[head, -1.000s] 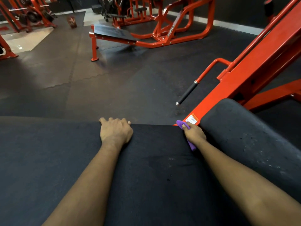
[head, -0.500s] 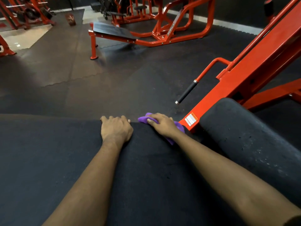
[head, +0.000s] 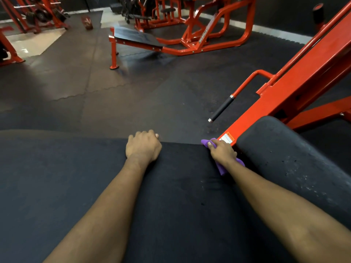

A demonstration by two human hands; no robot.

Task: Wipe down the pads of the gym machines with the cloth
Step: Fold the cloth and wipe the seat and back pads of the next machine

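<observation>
A wide black pad fills the lower part of the head view. My left hand grips its far edge, fingers curled over the rim. My right hand holds a purple cloth against the pad's far right corner, in the gap beside a second black pad. The cloth pokes out in front of my fingertips and behind my wrist. White specks dot the second pad's surface.
A red machine frame rises diagonally at the right, with a black-gripped handle sticking out over the rubber floor. A red bench with a black pad and more red machines stand at the back.
My right hand swept the cloth left along the pad's far edge, then back right to the corner by the red frame. My left hand stayed in place.
</observation>
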